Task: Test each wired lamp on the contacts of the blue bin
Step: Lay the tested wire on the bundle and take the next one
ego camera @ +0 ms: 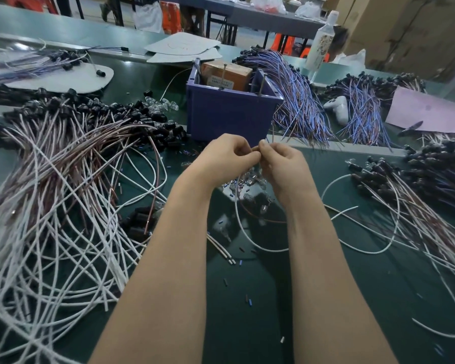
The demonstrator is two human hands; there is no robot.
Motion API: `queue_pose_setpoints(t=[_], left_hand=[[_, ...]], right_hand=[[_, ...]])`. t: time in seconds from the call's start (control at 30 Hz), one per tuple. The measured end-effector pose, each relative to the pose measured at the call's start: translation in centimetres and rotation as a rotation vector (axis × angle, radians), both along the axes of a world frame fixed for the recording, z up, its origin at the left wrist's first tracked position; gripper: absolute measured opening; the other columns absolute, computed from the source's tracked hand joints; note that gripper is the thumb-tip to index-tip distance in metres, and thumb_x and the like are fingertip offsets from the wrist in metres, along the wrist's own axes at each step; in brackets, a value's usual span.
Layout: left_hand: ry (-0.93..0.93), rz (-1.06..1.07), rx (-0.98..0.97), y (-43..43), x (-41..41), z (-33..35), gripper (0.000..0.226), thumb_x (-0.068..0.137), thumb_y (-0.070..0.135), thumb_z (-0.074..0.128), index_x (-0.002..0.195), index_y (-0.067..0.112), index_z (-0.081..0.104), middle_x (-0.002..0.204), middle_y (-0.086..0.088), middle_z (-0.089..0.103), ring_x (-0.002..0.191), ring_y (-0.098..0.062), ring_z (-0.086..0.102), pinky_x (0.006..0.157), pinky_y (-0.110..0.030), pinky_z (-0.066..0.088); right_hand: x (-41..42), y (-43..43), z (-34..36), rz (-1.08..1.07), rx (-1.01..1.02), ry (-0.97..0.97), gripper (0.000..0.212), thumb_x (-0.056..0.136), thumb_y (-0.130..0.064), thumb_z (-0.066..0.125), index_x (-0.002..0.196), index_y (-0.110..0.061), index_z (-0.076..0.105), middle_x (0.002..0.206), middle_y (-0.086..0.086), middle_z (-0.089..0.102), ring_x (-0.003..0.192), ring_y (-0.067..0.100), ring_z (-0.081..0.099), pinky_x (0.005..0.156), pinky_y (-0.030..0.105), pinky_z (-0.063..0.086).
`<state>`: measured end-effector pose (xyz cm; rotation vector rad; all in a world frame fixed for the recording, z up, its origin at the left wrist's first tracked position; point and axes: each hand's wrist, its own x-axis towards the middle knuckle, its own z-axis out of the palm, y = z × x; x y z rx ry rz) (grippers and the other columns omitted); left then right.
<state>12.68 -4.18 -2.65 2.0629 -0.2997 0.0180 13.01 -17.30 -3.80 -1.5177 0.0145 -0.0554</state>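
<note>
Head view — fingers [237,147] pinch white wire [236,212] — lamp hidden.

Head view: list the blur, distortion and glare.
Head view: the wide lens bows the dark green table at its far edge; the heap of white and brown wires at lower left smears toward the corner; the left hand and right hand, pinching a white wire, and the blue plastic bin are sharp; a sheen lies between the forearms.
</note>
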Motion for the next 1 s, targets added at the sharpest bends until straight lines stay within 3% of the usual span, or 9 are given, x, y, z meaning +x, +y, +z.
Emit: queue_pose_setpoints(t=[0.1,0.43,0.5,0.6,0.63,0.67,0.8,0.87,1.0], left_hand=[[0.0,-0.019,-0.068,0.2,-0.2,0.1,0.022,0.089,0.03,0.061,0.072,0.015,0.062,0.048,0.014,0.049,0.045,0.001,0.041,0.049,-0.015,0.034],[0.03,-0.046,-0.122,0.4,-0.4,-0.1,0.024,0.089,0.028,0.061,0.069,0.017,0.06,0.05,0.013,0.047,0.046,0.002,0.04,0.049,-0.012,0.035],[0.027,-0.011,-0.073,0.3,-0.2,-0.4,0.024,0.089,0.029,0.061,0.071,0.014,0.061,0.052,0.012,0.048,0.049,-0.001,0.041,0.054,-0.018,0.036],[0.03,0.062,0.005,0.1,0.0,-0.5,0.025,0.087,0.032,0.06,0.072,0.011,0.061,0.058,0.008,0.051,0.055,-0.007,0.045,0.058,-0.024,0.038],[0.032,0.067,0.009,0.1,0.1,-0.5,0.026,0.087,0.032,0.06,0.073,0.01,0.062,0.058,0.007,0.052,0.056,-0.008,0.045,0.057,-0.024,0.038],[0.033,0.059,-0.002,0.2,0.0,-0.4,0.025,0.087,0.031,0.06,0.074,0.01,0.063,0.058,0.008,0.052,0.055,-0.007,0.045,0.057,-0.024,0.038],[0.022,-0.023,-0.135,0.3,-0.6,0.3,0.023,0.089,0.029,0.062,0.07,0.016,0.061,0.049,0.013,0.048,0.046,0.001,0.04,0.049,-0.012,0.034],[0.02,-0.04,-0.148,0.3,-0.7,0.3,0.022,0.089,0.027,0.062,0.071,0.015,0.061,0.05,0.012,0.047,0.045,0.001,0.039,0.047,-0.01,0.033],[0.046,-0.008,-0.078,0.4,-0.7,0.5,0.022,0.089,0.028,0.061,0.073,0.013,0.062,0.053,0.011,0.05,0.044,0.003,0.041,0.046,-0.01,0.034]], right_hand=[[0.0,-0.1,0.3,0.097,0.33,0.165,0.025,0.097,-0.012,0.049,0.076,-0.004,0.059,0.044,-0.004,0.043,0.034,0.003,0.033,0.035,0.014,0.027],[0.2,0.1,0.1,0.098,0.481,0.326,0.035,0.097,-0.014,0.05,0.063,-0.008,0.059,0.043,-0.005,0.041,0.034,0.003,0.031,0.036,0.012,0.024],[0.1,0.2,0.0,0.08,0.308,0.231,0.028,0.098,-0.014,0.05,0.072,-0.006,0.057,0.051,0.0,0.045,0.041,0.007,0.035,0.042,0.017,0.029],[-0.3,0.6,-0.2,-0.062,-0.315,-0.084,0.024,0.098,-0.017,0.051,0.081,-0.005,0.063,0.064,0.004,0.054,0.058,0.012,0.046,0.057,0.024,0.038],[-0.3,0.8,-0.3,-0.096,-0.395,-0.136,0.024,0.097,-0.018,0.051,0.082,-0.006,0.064,0.066,0.003,0.056,0.061,0.013,0.048,0.06,0.026,0.04],[-0.4,0.8,-0.3,-0.089,-0.354,-0.141,0.024,0.098,-0.018,0.05,0.082,-0.006,0.064,0.068,0.005,0.057,0.063,0.014,0.049,0.062,0.028,0.041],[-0.1,0.2,0.2,0.125,0.334,0.129,0.027,0.099,-0.014,0.045,0.078,-0.003,0.059,0.052,0.0,0.041,0.042,0.007,0.033,0.041,0.016,0.028],[0.0,0.0,0.2,0.138,0.386,0.173,0.029,0.099,-0.014,0.045,0.077,-0.002,0.058,0.045,-0.004,0.037,0.036,0.004,0.028,0.037,0.014,0.023],[0.0,0.4,0.1,0.065,0.143,0.056,0.03,0.098,-0.014,0.048,0.072,-0.007,0.061,0.049,-0.002,0.046,0.041,0.006,0.037,0.044,0.017,0.031]])
